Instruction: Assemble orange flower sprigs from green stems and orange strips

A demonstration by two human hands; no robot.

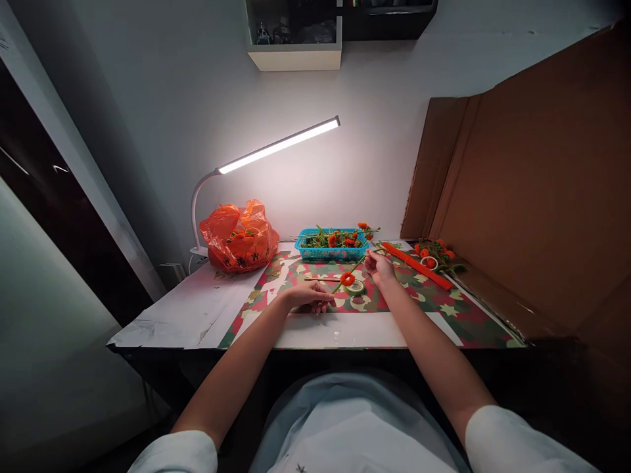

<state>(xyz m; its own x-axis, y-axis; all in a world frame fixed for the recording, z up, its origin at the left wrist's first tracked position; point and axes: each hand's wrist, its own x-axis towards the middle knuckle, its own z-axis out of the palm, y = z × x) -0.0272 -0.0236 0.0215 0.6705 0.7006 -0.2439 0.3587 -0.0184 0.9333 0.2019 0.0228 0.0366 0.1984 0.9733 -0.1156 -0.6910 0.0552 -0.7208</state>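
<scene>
A thin green stem [357, 265] runs slantwise between my two hands above the table. My left hand [311, 297] pinches its lower end, fingers curled. My right hand [379, 267] is closed around its upper end. Close to the stem's lower part is a fuzzy orange ring [348, 279]; whether it is fixed to the stem, I cannot tell. Just beside the ring lies a roll of green tape [362, 288]. A thin brown stick [315, 279] rests behind my left hand.
Behind my hands stands a blue basket [329, 255] of orange flowers with green stems. An orange plastic bag [241, 253] sits at left under a lit lamp [280, 144]. To the right are red-orange strips [417, 265], more flowers [444, 253] and a tall cardboard sheet [532, 177].
</scene>
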